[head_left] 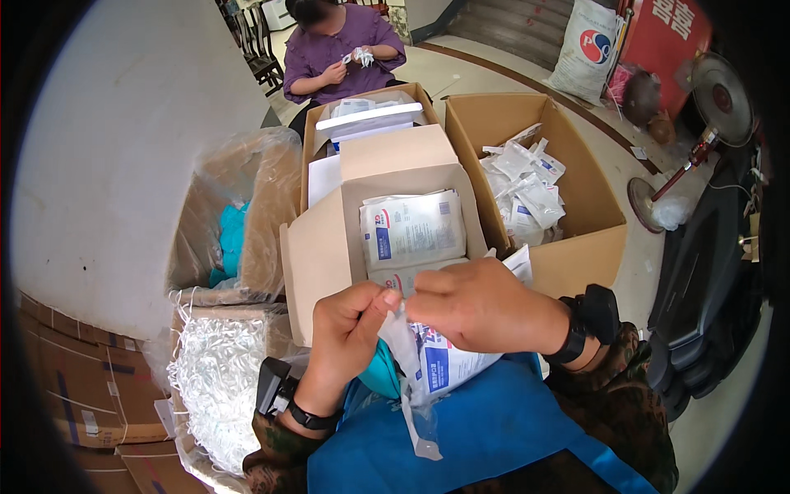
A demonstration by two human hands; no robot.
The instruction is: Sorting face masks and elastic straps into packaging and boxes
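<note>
Above my lap, my left hand (pixel 350 329) and my right hand (pixel 485 306) meet in a pinch at the top edge of a white and blue plastic packet (pixel 453 364). The fingers of both hands are closed on its film. From the pinch a translucent plastic strip (pixel 418 424) hangs down over the blue apron (pixel 461 445). A teal folded piece (pixel 380 372), which looks like a face mask, shows under my left hand beside the packet. Just beyond my hands an open carton (pixel 317 255) holds flat printed packets (pixel 415 229), partly hidden by my fingers.
At left stand a plastic-lined box (pixel 193 239) with teal pieces and a box of white loops (pixel 218 383). A carton (pixel 584 198) of loose packets is at right. Opposite, a person (pixel 350 49) in purple handles white loops behind another carton (pixel 428 111). A fan (pixel 720 99) stands far right.
</note>
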